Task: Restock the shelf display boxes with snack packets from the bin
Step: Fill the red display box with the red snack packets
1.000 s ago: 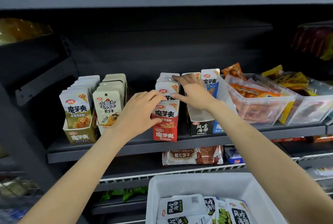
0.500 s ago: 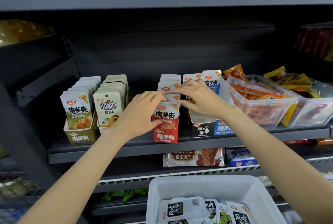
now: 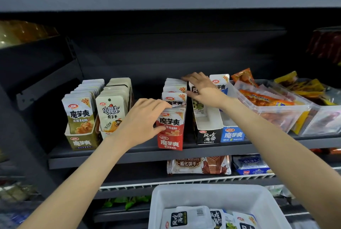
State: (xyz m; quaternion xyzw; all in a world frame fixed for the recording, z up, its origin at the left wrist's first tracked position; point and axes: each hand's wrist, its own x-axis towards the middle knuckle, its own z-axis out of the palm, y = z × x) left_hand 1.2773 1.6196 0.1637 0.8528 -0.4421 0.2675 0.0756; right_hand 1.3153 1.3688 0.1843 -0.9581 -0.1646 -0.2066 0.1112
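Note:
A red display box (image 3: 170, 142) full of red-and-white snack packets (image 3: 174, 97) stands in the middle of the dark shelf. My left hand (image 3: 142, 121) grips the front packet at its left edge, thumb low and fingers on top. My right hand (image 3: 201, 90) reaches over the row, its fingers resting on the back packets and the gap beside them. To the right stands a black display box (image 3: 209, 137), nearly empty, with one packet at its back. The white bin (image 3: 217, 194) below holds several black-and-white packets (image 3: 186, 216).
Left on the shelf stand an olive box (image 3: 81, 143) and a cream-packet box (image 3: 112, 110), both full. A blue box (image 3: 232, 134) sits right of the black one, then clear tubs (image 3: 273, 110) of orange and yellow snacks. Biscuit packs (image 3: 199, 165) lie on the wire shelf below.
My right hand has moved from the front packets to the back of the red row. My left hand has stayed on the front packet. The black box's empty inside is now uncovered.

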